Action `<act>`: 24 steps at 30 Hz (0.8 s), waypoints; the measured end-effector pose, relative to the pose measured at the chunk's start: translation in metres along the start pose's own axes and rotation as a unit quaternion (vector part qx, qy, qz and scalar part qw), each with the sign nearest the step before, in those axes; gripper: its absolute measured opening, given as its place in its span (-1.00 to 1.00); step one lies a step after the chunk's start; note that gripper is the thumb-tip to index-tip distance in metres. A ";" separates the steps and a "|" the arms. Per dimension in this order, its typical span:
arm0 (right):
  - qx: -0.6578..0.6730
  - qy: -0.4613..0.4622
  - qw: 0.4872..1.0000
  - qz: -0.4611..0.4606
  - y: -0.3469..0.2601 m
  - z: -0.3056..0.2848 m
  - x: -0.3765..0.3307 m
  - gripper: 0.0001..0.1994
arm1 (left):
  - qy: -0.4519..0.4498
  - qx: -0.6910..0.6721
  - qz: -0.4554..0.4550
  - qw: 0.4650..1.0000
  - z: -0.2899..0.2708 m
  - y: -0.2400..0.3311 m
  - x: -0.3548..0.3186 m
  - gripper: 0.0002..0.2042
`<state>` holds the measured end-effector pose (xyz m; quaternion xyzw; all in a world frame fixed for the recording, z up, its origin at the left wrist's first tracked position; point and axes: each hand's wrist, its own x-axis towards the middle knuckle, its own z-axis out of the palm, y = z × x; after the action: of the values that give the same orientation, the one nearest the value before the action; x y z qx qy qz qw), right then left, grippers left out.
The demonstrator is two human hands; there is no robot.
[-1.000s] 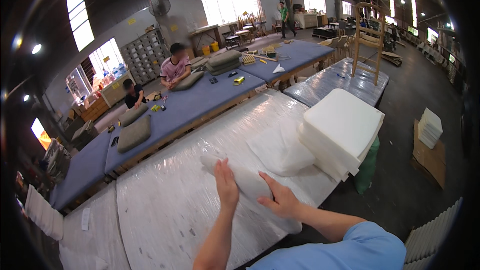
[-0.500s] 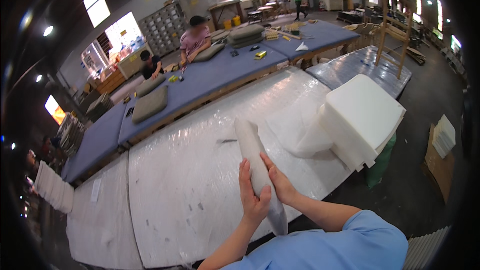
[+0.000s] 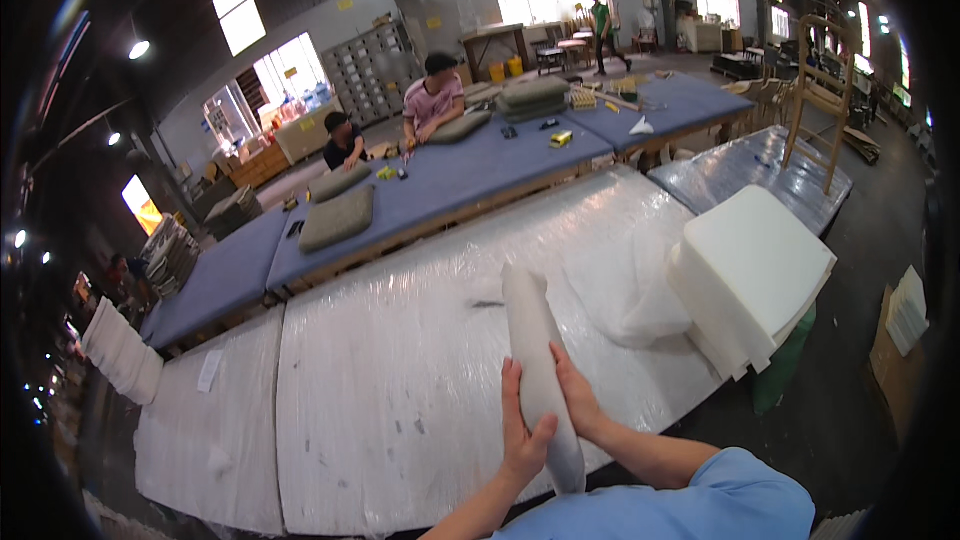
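Note:
A light grey, padded cushion [image 3: 535, 330] stands on edge between my hands, its long narrow side facing up. My left hand [image 3: 524, 432] presses against its left face, with the thumb across the near part of the edge. Against the right face lies my right hand [image 3: 578, 396], fingers pointing away from me. The cushion's near end reaches to my blue shirt, and its far end is over the plastic-wrapped table [image 3: 400, 370]. Its broad faces are mostly turned out of sight.
White foam pads [image 3: 760, 240] are stacked at the right beside crumpled translucent wrapping [image 3: 635, 290]. Beyond runs a blue padded table [image 3: 430, 185] with olive cushions [image 3: 337, 218] and tools. Two people work behind it; another walks farther back. A wooden chair frame [image 3: 820, 100] stands at the far right.
The whole view has shifted, so the scene sits lower and further right. Both hands keep the cushion between them, with little change in grip. The person in green has walked on.

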<state>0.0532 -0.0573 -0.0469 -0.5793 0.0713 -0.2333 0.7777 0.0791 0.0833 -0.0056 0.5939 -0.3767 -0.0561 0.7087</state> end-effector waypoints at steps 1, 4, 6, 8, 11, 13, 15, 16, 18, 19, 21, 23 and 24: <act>-0.017 -0.006 1.000 -0.015 0.000 -0.001 0.000 -0.35 | 0.003 0.017 0.002 1.000 0.000 0.002 -0.004 -0.07; -0.060 -0.027 0.997 -0.043 -0.008 0.014 -0.013 -0.36 | -0.002 0.050 0.003 0.999 -0.010 0.018 -0.011 -0.08; -0.088 -0.047 0.990 -0.101 -0.020 0.022 -0.011 -0.40 | 0.000 0.070 -0.003 0.998 -0.014 0.017 -0.017 -0.08; -0.126 -0.102 0.974 -0.157 -0.038 0.027 -0.002 -0.41 | 0.000 0.070 -0.009 0.998 -0.016 0.016 -0.021 -0.07; -0.187 -0.186 0.942 -0.206 -0.069 0.029 0.025 -0.40 | -0.019 0.062 -0.016 0.998 -0.014 0.017 -0.027 -0.05; -0.215 -0.178 0.939 -0.201 -0.068 0.022 0.039 -0.41 | -0.050 0.090 -0.011 0.995 -0.011 0.023 -0.027 -0.04; -0.228 -0.189 0.929 -0.224 -0.060 0.014 0.048 -0.50 | -0.051 0.111 -0.014 0.992 -0.011 0.029 -0.028 -0.05; -0.231 -0.194 0.925 -0.232 -0.055 0.009 0.048 -0.52 | -0.052 0.117 -0.016 0.992 -0.010 0.033 -0.029 -0.07; -0.222 -0.205 0.922 -0.244 -0.052 0.013 0.050 -0.58 | -0.046 0.141 -0.011 0.989 -0.012 0.039 -0.030 -0.11; -0.215 -0.206 0.922 -0.246 -0.050 0.013 0.049 -0.62 | -0.043 0.153 -0.004 0.987 -0.012 0.042 -0.030 -0.14; -0.215 -0.207 0.918 -0.259 -0.047 0.013 0.053 -0.66 | -0.045 0.180 0.024 0.982 -0.013 0.044 -0.029 -0.21; -0.228 -0.214 0.909 -0.277 -0.044 0.010 0.065 -0.67 | -0.051 0.206 0.062 0.975 -0.014 0.044 -0.030 -0.29; -0.236 -0.210 0.908 -0.277 -0.043 0.008 0.071 -0.68 | -0.054 0.204 0.066 0.975 -0.014 0.044 -0.030 -0.32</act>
<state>0.1071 -0.0919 0.0069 -0.7780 -0.2039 -0.2885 0.5195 0.0500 0.1227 0.0193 0.6960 -0.4567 0.0370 0.5529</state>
